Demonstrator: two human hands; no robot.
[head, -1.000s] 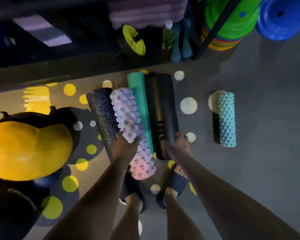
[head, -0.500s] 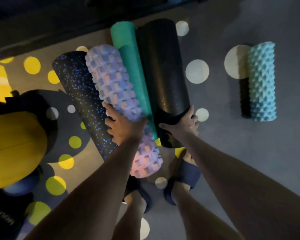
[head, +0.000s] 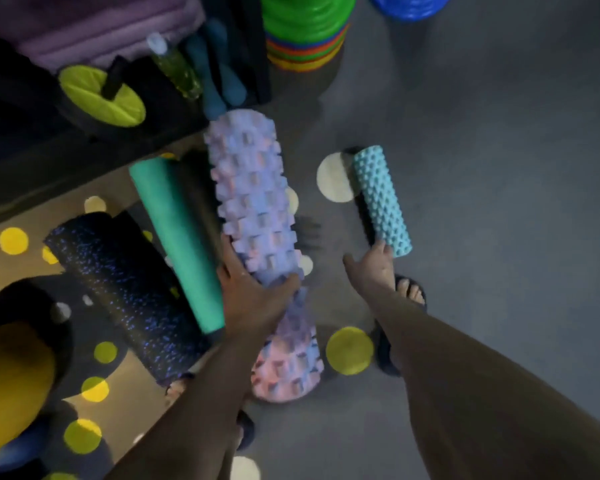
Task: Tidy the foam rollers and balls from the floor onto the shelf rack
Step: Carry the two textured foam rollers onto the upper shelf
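My left hand (head: 253, 296) grips the long pink-and-lavender knobbly roller (head: 253, 202) near its lower third; the roller is raised off the pile and points toward the shelf rack (head: 118, 143). My right hand (head: 374, 268) reaches the near end of the short light-blue spiky roller (head: 381, 199) lying on the floor, thumb spread, fingers touching its end. A teal smooth roller (head: 177, 237) lies left of my left hand, with a black roller (head: 198, 188) mostly hidden behind it. A black blue-speckled roller (head: 125, 289) lies further left. A big yellow ball (head: 11, 375) sits at the left edge.
The rack's low shelf holds a yellow-green wheel (head: 101, 95), a bottle (head: 177, 71), teal dumbbells (head: 219, 81) and purple mats (head: 84, 26). A stack of coloured domes (head: 305, 29) and a blue dome (head: 413, 5) stand at the back. My sandalled foot (head: 406, 292) is just behind my right hand.
My left hand has lifted the pink roller off the pile and swung it right. My right hand has let go of the black roller and moved right to the light-blue roller.
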